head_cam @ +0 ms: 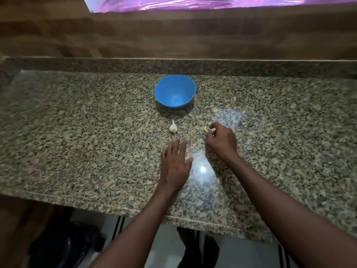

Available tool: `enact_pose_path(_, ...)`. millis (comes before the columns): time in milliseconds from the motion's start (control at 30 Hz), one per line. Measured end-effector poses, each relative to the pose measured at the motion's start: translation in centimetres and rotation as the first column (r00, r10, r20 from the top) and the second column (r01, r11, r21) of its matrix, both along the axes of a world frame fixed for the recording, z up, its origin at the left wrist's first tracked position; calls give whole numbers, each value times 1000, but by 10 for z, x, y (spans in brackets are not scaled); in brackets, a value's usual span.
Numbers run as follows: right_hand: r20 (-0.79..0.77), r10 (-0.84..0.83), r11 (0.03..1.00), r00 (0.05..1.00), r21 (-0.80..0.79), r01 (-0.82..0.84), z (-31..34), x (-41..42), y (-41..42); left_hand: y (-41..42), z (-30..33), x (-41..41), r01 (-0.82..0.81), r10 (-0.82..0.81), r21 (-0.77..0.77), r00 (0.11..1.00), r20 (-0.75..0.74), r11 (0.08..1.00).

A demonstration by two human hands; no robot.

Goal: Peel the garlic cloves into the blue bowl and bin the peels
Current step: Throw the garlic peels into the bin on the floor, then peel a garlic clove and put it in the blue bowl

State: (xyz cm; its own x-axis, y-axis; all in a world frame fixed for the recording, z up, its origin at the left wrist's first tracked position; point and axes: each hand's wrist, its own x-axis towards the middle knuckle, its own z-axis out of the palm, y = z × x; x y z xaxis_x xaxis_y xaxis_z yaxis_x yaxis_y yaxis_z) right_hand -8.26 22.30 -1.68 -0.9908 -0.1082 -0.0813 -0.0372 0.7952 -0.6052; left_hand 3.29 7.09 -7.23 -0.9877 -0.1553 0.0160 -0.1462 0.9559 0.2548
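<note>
One clove (207,129) pinched by right hand (222,141).

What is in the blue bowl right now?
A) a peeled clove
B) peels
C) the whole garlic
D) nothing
D: the bowl shows only bare blue inside; the garlic lies on the counter in front of it, and the right hand pinches a clove off to the side.
</note>
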Motion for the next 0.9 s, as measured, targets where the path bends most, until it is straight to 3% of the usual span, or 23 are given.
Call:
enact_pose_path(200,-43,131,986,991,110,-125,-4,-40,-21,0,0,2,5,-5,3,1000,-29,1000)
enact_pose_path(333,-37,113,993,993,-18,-113,18,-71,-26,1,1,3,5,-4,27,1000,-24,1000)
enact_pose_path(433,-123,69,989,990,-119,-84,51,-100,-48,1,1,3,11,-10,15,999,-41,1000)
enact_pose_path(533,-192,132,979,972,-129,-159,73,-120,-85,1,0,3,9,-8,30,999,-47,1000)
enact_pose_path(733,-151,370,922,917,179,-343,64,-123,-129,1,-1,4,17,-14,46,998,-54,999)
enact_pose_path(833,-283,263,965,922,64,-255,61,-107,-114,0,-3,2,18,-15,63,999,-45,998)
enact_pose_path(900,-345,116,986,931,-74,-150,58,-81,-96,-1,-6,4,4,14,170,994,-107,985)
